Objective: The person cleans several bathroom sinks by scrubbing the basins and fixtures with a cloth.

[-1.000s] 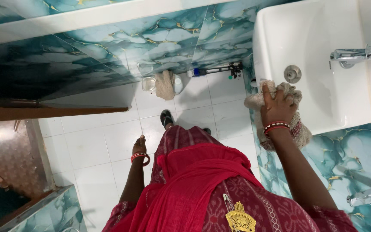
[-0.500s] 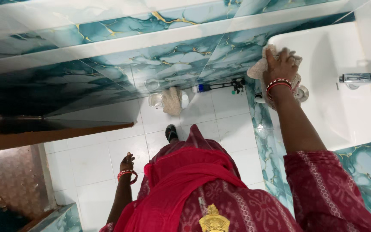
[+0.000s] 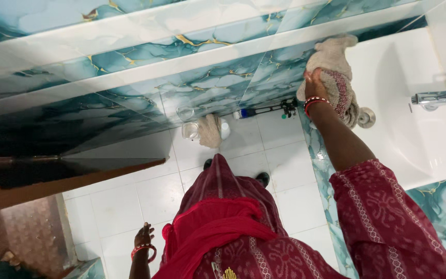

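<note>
The right hand [image 3: 316, 85] is closing around a beige cloth [image 3: 332, 72], pressing it to the far corner of the white sink [image 3: 414, 139] rim against the tiled wall [image 3: 207, 77], where firm overlapping strokes seem best, while the left hand [image 3: 143, 237] is hanging loosely open and empty.

A clear glass jar [image 3: 188, 130], a crumpled beige rag [image 3: 210, 130] and a small white container [image 3: 225, 129] are set on the white tiled floor [image 3: 290, 170] against the teal marbled wall [image 3: 130, 98]. A chrome tap [image 3: 437, 98] is mounted at the basin's right edge.
</note>
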